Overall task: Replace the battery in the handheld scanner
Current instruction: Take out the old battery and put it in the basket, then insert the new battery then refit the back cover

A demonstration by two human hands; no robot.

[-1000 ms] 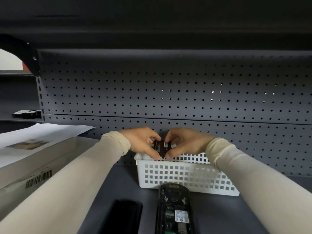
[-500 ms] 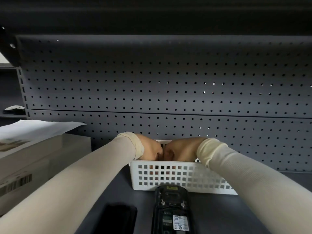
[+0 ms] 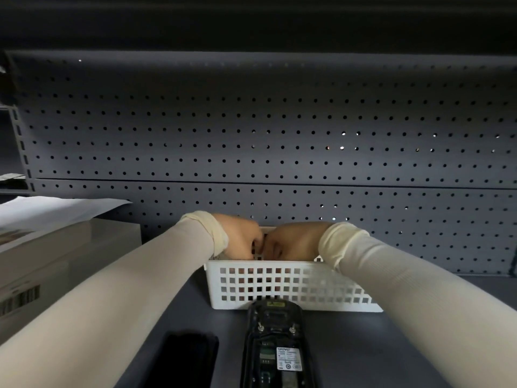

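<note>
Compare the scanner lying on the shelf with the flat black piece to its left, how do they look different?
The scanner lies back up with its compartment open, showing screws, contacts and a white label; the flat black piece is plain and featureless. The scanner is thicker and reaches up to the white basket; the black piece is flatter and stops short of it. Both are black, lie lengthwise on the dark shelf, and neither is touched.

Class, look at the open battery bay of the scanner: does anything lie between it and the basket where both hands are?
Nothing visible does. The scanner lies open directly before the white basket; the black cover lies off to its left.
</note>
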